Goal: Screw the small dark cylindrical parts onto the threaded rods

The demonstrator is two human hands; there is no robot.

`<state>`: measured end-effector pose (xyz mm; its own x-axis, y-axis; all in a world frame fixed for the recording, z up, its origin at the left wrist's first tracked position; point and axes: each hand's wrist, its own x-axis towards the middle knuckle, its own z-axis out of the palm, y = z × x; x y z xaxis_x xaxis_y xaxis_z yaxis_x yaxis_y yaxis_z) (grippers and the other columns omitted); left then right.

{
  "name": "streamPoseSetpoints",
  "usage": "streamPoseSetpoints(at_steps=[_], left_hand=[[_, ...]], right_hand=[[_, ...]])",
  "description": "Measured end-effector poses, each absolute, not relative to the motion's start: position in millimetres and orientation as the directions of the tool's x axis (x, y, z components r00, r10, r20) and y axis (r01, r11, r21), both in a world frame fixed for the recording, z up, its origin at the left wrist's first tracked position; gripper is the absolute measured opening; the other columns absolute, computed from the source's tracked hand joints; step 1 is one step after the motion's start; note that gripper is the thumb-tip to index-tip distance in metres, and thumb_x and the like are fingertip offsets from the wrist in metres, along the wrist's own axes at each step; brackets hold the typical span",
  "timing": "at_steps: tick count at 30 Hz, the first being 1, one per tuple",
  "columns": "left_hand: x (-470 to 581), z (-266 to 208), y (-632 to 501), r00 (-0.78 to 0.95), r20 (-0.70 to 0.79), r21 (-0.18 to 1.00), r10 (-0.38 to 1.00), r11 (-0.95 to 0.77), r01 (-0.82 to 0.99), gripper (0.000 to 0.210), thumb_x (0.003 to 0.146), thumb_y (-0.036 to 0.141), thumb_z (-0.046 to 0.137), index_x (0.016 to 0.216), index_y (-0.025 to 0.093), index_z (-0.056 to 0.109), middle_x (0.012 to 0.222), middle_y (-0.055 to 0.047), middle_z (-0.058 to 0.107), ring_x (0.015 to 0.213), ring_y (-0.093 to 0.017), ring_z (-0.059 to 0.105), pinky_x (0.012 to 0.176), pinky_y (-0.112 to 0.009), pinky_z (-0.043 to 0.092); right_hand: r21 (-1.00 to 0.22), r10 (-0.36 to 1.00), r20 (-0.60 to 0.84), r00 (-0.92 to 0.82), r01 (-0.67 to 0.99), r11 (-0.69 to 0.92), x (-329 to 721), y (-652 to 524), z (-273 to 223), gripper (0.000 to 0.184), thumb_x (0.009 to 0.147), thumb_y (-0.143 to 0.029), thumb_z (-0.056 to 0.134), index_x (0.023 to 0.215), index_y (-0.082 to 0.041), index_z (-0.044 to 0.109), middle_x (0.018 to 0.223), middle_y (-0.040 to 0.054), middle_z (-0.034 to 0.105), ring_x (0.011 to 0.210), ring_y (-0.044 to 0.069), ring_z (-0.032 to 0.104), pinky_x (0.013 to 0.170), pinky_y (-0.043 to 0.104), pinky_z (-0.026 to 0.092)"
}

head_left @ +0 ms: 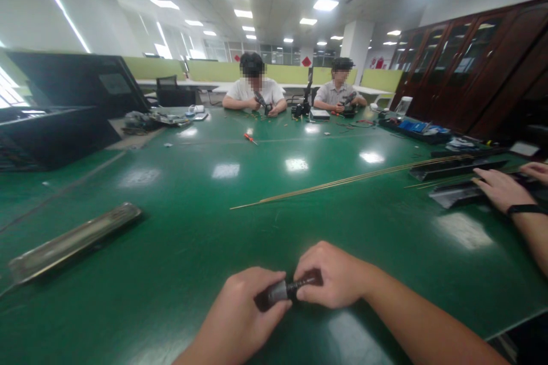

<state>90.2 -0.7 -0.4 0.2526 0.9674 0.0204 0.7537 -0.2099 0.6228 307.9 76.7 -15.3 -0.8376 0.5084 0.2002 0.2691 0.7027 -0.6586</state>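
dark part (279, 292), partly covered, details blurred, between your left hand (242, 303) and right hand (336, 275), each gripping it near one end

Table between the near hands and two people at the far edge.
At the near side of the table (192, 182), the part (279, 292) is between the left hand (257, 296) and the right hand (329, 276). To the left lies the case (77, 242), and farther behind it, at the left edge, are the panels (77, 82). Beyond the hands, the rods (342, 183) run from the middle toward the rails (454, 197) on the right, where a co-worker's hand (499, 188) rests. The screwdriver (250, 138) lies behind the rods, before one person (254, 91); another person (338, 94) sits to the right. The cabinets (454, 63) stand behind the rails.
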Motion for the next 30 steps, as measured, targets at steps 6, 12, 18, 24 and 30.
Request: streamPoseSetpoints(at_steps=[6, 12, 18, 24, 30], left_hand=[[88.6, -3.4, -1.7, 0.246, 0.041, 0.628, 0.968, -0.216, 0.747, 0.024, 0.080, 0.025, 0.073, 0.104, 0.027, 0.077, 0.098, -0.001, 0.077, 0.093, -0.021, 0.071, 0.083, -0.032, 0.053], [88.2, -3.2, -2.5, 0.249, 0.027, 0.622, 0.968, -0.211, 0.754, 0.027, 0.081, 0.027, 0.073, 0.108, 0.026, 0.077, 0.102, -0.003, 0.077, 0.096, -0.022, 0.071, 0.086, -0.033, 0.054], [87.7, -1.1, -2.7, 0.248, 0.030, 0.616, 0.968, -0.213, 0.758, 0.027, 0.080, 0.027, 0.073, 0.107, 0.027, 0.077, 0.101, -0.002, 0.077, 0.095, -0.022, 0.071, 0.087, -0.033, 0.054], [86.9, -1.7, -1.6, 0.238, 0.030, 0.608, 0.971, -0.207, 0.766, 0.026, 0.081, 0.029, 0.073, 0.106, 0.027, 0.077, 0.101, -0.001, 0.077, 0.094, -0.021, 0.071, 0.086, -0.034, 0.055], [85.6, -1.6, -1.8, 0.242, 0.076, 0.605, 0.967, -0.238, 0.760, 0.026, 0.080, 0.026, 0.074, 0.105, 0.026, 0.077, 0.098, -0.002, 0.077, 0.090, -0.021, 0.072, 0.083, -0.031, 0.055]], right_hand=[[-0.629, 0.499, 0.210, -0.841, 0.275, 0.727, 307.7, 76.8, -17.7, 0.017, 0.086, -0.030, 0.068, 0.084, -0.016, 0.077, 0.068, 0.0008, 0.065, 0.061, 0.012, 0.056, 0.059, 0.023, 0.038], [-0.626, 0.489, 0.214, -0.846, 0.265, 0.733, 309.1, 77.8, -15.3, 0.018, 0.087, -0.030, 0.067, 0.083, -0.016, 0.077, 0.068, 0.0015, 0.066, 0.061, 0.013, 0.057, 0.059, 0.024, 0.039], [-0.635, 0.489, 0.223, -0.843, 0.254, 0.729, 310.3, 77.1, -13.8, 0.016, 0.086, -0.029, 0.068, 0.082, -0.016, 0.077, 0.066, 0.0008, 0.065, 0.059, 0.012, 0.056, 0.058, 0.023, 0.038], [-0.640, 0.496, 0.229, -0.838, 0.255, 0.725, 311.5, 77.6, -13.8, 0.016, 0.086, -0.029, 0.068, 0.082, -0.016, 0.077, 0.066, 0.0010, 0.066, 0.059, 0.012, 0.057, 0.058, 0.023, 0.039], [-0.623, 0.503, 0.244, -0.829, 0.263, 0.737, 312.1, 78.0, -12.3, 0.016, 0.086, -0.029, 0.067, 0.081, -0.016, 0.076, 0.065, 0.0016, 0.067, 0.059, 0.013, 0.058, 0.059, 0.024, 0.040]])
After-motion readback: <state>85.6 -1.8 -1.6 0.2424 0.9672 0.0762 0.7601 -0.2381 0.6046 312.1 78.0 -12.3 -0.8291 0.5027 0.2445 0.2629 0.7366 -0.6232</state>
